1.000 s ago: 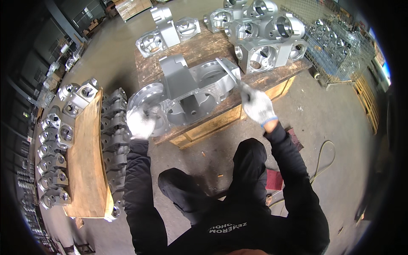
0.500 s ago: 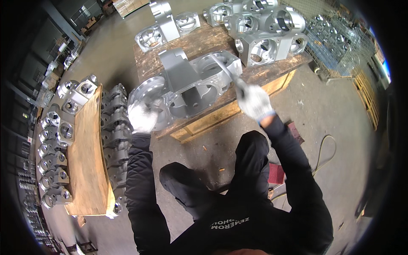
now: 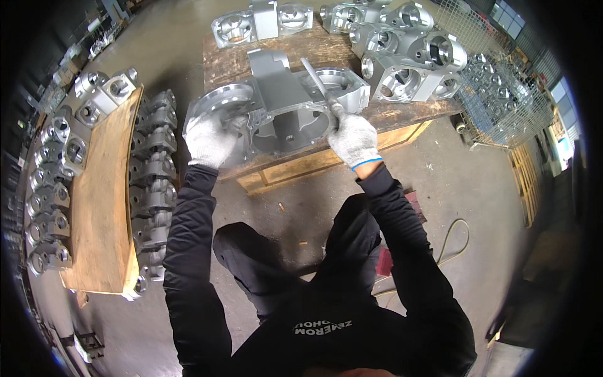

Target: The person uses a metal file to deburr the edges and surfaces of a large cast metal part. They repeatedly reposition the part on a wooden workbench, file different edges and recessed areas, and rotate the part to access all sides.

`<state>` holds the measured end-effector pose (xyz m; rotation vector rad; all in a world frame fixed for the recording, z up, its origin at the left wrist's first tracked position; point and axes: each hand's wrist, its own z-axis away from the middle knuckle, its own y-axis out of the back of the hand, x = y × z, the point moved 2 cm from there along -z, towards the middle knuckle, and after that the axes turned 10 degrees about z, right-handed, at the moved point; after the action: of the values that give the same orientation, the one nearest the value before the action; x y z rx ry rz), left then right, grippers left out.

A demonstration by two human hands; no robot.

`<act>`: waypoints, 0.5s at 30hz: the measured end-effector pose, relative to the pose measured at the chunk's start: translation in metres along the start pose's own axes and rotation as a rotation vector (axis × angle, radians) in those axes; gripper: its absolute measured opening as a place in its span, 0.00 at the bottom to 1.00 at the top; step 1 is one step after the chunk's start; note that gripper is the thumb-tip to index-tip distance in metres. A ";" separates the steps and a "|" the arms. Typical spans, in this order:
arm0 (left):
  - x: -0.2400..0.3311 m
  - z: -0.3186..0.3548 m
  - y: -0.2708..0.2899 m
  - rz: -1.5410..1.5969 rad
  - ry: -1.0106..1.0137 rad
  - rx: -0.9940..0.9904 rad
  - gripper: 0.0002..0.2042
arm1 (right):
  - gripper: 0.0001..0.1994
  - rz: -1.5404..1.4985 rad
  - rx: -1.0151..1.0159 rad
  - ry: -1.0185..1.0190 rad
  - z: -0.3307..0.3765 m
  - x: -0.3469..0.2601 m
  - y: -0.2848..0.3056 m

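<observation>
A large silver metal casting (image 3: pixel 276 85) with round bored openings lies at the near edge of a wooden workbench. My left hand (image 3: pixel 212 139), in a white work glove, grips the casting's left end near a big ring-shaped opening. In my gloved right hand (image 3: pixel 355 139) is a long, flat grey file (image 3: pixel 317 78), held by its darker handle end. The file slants up and left over the casting's right part. Whether its blade touches the metal I cannot tell.
More castings (image 3: pixel 418 60) crowd the back and right of the wooden workbench (image 3: pixel 226 66). At the left, a wooden board (image 3: pixel 103 207) has rows of castings on both sides. A wire cage (image 3: pixel 505 94) of metal parts stands right; a hose (image 3: pixel 455 239) lies on the floor.
My right hand and the file have shifted left and a little nearer the casting. The left hand keeps its place on the casting. The whole view has tilted slightly.
</observation>
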<state>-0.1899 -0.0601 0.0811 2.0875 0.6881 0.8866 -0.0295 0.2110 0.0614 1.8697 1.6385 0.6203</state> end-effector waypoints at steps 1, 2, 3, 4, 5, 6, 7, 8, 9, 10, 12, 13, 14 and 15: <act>0.000 0.001 0.001 0.017 0.015 -0.020 0.18 | 0.25 0.008 -0.087 -0.031 0.004 -0.002 -0.004; 0.001 0.001 0.002 -0.006 -0.012 0.012 0.18 | 0.25 0.014 -0.155 -0.058 0.011 -0.007 -0.006; 0.003 0.001 0.004 -0.028 -0.039 0.057 0.17 | 0.26 0.028 -0.226 -0.085 0.016 -0.009 -0.010; 0.005 0.001 0.005 -0.049 -0.059 0.078 0.17 | 0.27 -0.040 -0.217 -0.135 0.022 -0.013 -0.012; 0.007 0.001 0.006 -0.007 -0.085 0.121 0.18 | 0.27 -0.027 -0.215 -0.154 0.025 -0.015 -0.018; 0.008 0.002 0.007 0.032 -0.099 0.130 0.18 | 0.27 -0.028 -0.182 -0.169 0.029 -0.018 -0.021; 0.010 0.003 0.009 0.076 -0.137 0.162 0.18 | 0.26 -0.049 -0.206 -0.170 0.031 -0.022 -0.027; 0.010 0.003 0.009 0.085 -0.067 0.073 0.22 | 0.27 -0.064 -0.092 -0.158 0.031 -0.025 -0.029; 0.010 0.003 0.008 0.083 -0.014 0.012 0.22 | 0.27 -0.104 0.028 -0.094 0.032 -0.030 -0.030; 0.009 0.003 0.008 0.086 0.030 -0.016 0.22 | 0.26 -0.216 0.032 -0.124 0.031 -0.033 -0.034; 0.009 0.004 0.008 0.109 0.048 -0.020 0.22 | 0.27 -0.813 -0.244 -0.564 0.034 -0.036 -0.045; 0.009 0.004 0.010 0.113 -0.002 0.041 0.21 | 0.26 -1.050 -0.376 -0.783 0.035 -0.039 -0.049; 0.009 0.003 0.009 0.117 -0.021 0.064 0.21 | 0.26 -1.232 -0.440 -0.951 0.038 -0.043 -0.050; 0.007 0.004 0.008 0.118 -0.005 0.044 0.20 | 0.25 -1.260 -0.346 -0.849 0.033 -0.044 -0.048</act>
<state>-0.1806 -0.0613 0.0882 2.1874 0.5909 0.9384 -0.0480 0.1673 0.0059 0.4345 1.5449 -0.3805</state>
